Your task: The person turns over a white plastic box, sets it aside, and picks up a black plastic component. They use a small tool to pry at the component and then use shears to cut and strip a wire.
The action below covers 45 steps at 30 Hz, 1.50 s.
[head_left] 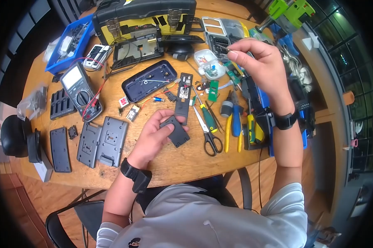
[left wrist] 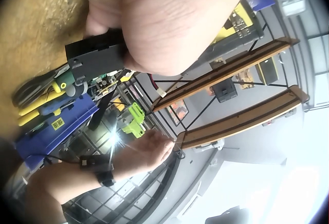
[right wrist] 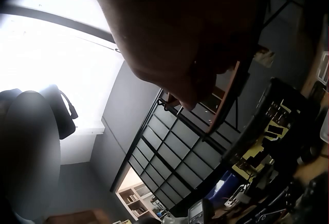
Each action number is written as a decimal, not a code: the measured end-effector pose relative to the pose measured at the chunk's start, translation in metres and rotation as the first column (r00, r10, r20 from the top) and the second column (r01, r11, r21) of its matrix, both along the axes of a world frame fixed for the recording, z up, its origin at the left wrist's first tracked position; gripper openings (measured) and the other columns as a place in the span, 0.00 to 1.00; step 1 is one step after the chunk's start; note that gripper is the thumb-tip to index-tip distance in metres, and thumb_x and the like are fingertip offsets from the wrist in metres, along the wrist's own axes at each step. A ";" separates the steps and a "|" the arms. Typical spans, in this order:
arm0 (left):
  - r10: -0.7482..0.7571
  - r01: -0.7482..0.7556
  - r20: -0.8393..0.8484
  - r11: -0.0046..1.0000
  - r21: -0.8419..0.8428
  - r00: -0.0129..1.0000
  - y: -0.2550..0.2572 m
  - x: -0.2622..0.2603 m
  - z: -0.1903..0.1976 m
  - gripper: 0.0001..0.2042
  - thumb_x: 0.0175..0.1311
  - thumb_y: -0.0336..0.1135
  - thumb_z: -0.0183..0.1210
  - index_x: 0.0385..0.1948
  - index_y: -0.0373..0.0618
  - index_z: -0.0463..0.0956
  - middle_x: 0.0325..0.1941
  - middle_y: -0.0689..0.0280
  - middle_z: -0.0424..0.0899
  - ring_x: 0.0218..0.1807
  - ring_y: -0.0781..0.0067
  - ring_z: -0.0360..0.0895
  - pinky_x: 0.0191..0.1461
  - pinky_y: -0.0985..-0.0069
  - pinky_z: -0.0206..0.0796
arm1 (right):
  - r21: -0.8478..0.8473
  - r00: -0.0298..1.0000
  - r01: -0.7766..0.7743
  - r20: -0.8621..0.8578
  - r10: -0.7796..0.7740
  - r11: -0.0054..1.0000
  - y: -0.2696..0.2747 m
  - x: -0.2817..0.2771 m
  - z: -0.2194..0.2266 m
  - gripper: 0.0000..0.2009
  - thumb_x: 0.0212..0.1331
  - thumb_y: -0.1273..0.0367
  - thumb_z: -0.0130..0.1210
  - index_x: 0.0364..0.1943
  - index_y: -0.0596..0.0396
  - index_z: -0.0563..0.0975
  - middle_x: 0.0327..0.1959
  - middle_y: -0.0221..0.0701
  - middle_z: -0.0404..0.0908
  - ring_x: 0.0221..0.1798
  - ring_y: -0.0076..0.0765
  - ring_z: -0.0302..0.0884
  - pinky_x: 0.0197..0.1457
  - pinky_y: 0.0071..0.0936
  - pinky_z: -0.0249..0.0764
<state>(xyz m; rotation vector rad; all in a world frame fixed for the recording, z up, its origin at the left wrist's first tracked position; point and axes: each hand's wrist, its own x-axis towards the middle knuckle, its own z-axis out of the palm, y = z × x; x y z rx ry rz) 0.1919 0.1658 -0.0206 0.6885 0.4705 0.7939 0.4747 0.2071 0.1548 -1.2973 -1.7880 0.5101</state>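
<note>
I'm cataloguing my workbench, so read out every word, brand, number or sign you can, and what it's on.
No text reads clearly.
Multimeter: dial markings too small to read.
Red-and-white block: print too small.
Yellow label on the blue case: too blurred.

Flat black cover (head_left: 179, 135), tilted in the left hand (head_left: 153, 135), near centre; thin piece (head_left: 223, 48) pinched in the right hand (head_left: 263, 64), upper right.

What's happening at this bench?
A person is handling parts at a cluttered wooden table. The left hand grips a flat black plastic piece; the raised right hand pinches something thin, too small to identify. The multimeter and scissors lie untouched.
</note>
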 end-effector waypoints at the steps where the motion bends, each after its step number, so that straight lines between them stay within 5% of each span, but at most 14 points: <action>1: 0.003 -0.003 0.001 1.000 0.006 1.000 0.000 0.000 0.000 0.17 0.73 0.24 0.51 0.62 0.44 0.64 0.60 0.49 0.80 0.59 0.53 0.82 0.62 0.59 0.77 | 0.022 1.000 -0.011 -0.001 0.011 1.000 0.000 -0.001 0.000 0.09 0.62 0.68 0.67 0.40 0.59 0.87 0.34 0.26 0.88 0.38 0.19 0.81 0.43 0.19 0.75; 9: -0.002 0.002 -0.012 1.000 0.003 1.000 0.001 0.000 -0.001 0.17 0.73 0.25 0.51 0.62 0.44 0.64 0.60 0.50 0.80 0.59 0.54 0.82 0.62 0.61 0.77 | 0.059 0.999 -0.002 0.037 -0.001 0.998 0.014 0.010 -0.006 0.10 0.64 0.67 0.64 0.40 0.60 0.87 0.34 0.30 0.88 0.39 0.23 0.82 0.44 0.22 0.76; 12: -0.006 0.006 -0.016 1.000 0.008 1.000 0.000 0.000 -0.001 0.17 0.73 0.25 0.52 0.62 0.44 0.64 0.60 0.50 0.80 0.59 0.54 0.82 0.62 0.61 0.77 | 0.132 0.951 0.113 0.272 -0.146 0.985 0.053 0.049 -0.032 0.11 0.64 0.65 0.63 0.43 0.58 0.86 0.36 0.36 0.88 0.40 0.34 0.86 0.45 0.28 0.78; 14: -0.006 0.006 -0.017 1.000 0.010 1.000 0.001 -0.001 -0.001 0.17 0.73 0.25 0.52 0.62 0.44 0.64 0.60 0.50 0.80 0.59 0.54 0.82 0.62 0.61 0.77 | -0.050 0.806 0.400 0.494 -0.325 0.915 0.076 0.072 -0.051 0.11 0.61 0.64 0.61 0.43 0.51 0.87 0.40 0.40 0.88 0.45 0.46 0.86 0.49 0.36 0.79; 18: -0.003 0.003 -0.021 1.000 0.000 1.000 0.001 -0.001 -0.001 0.17 0.73 0.25 0.52 0.62 0.44 0.64 0.60 0.50 0.80 0.59 0.54 0.82 0.62 0.61 0.77 | 0.012 0.636 0.496 0.676 -0.373 0.868 0.114 0.102 -0.088 0.11 0.60 0.65 0.62 0.44 0.48 0.87 0.38 0.40 0.88 0.46 0.45 0.85 0.50 0.36 0.78; 20: -0.004 0.004 -0.023 1.000 -0.003 1.000 0.001 -0.001 -0.001 0.17 0.73 0.25 0.52 0.62 0.44 0.64 0.60 0.50 0.80 0.59 0.54 0.82 0.62 0.61 0.77 | -0.078 0.534 0.563 0.794 -0.290 0.823 0.123 0.104 -0.096 0.11 0.59 0.65 0.56 0.41 0.40 0.88 0.45 0.39 0.88 0.54 0.49 0.83 0.61 0.47 0.74; 27: -0.009 0.009 -0.058 1.000 0.009 0.998 0.002 -0.003 0.004 0.17 0.73 0.26 0.52 0.61 0.45 0.65 0.60 0.51 0.80 0.59 0.55 0.83 0.60 0.65 0.77 | -0.155 0.504 0.591 0.837 -0.212 0.792 0.161 0.114 -0.116 0.13 0.61 0.63 0.56 0.45 0.39 0.88 0.51 0.40 0.87 0.56 0.50 0.83 0.62 0.47 0.74; 29: -0.010 0.011 -0.072 1.000 0.010 0.997 0.001 -0.002 0.004 0.17 0.73 0.26 0.53 0.62 0.45 0.65 0.60 0.52 0.81 0.59 0.56 0.83 0.59 0.67 0.78 | -0.128 0.534 0.653 0.777 -0.334 0.746 0.168 0.110 -0.109 0.14 0.61 0.63 0.56 0.47 0.43 0.87 0.54 0.41 0.85 0.58 0.51 0.82 0.62 0.45 0.75; 38: 0.005 -0.005 -0.048 1.000 0.006 0.999 0.001 -0.002 0.004 0.18 0.73 0.27 0.53 0.62 0.46 0.65 0.59 0.54 0.82 0.58 0.57 0.84 0.51 0.76 0.77 | -0.157 0.515 0.673 0.801 -0.305 0.723 0.187 0.101 -0.127 0.15 0.62 0.64 0.56 0.50 0.49 0.86 0.56 0.40 0.85 0.61 0.50 0.81 0.64 0.45 0.74; 45: -0.008 0.007 -0.025 1.000 -0.005 1.000 0.001 -0.002 -0.001 0.17 0.73 0.25 0.51 0.62 0.44 0.64 0.60 0.51 0.80 0.59 0.54 0.82 0.63 0.61 0.76 | -0.075 0.477 0.715 0.780 -0.406 0.695 0.173 0.096 -0.120 0.14 0.61 0.66 0.55 0.48 0.50 0.87 0.52 0.42 0.86 0.58 0.51 0.82 0.62 0.43 0.76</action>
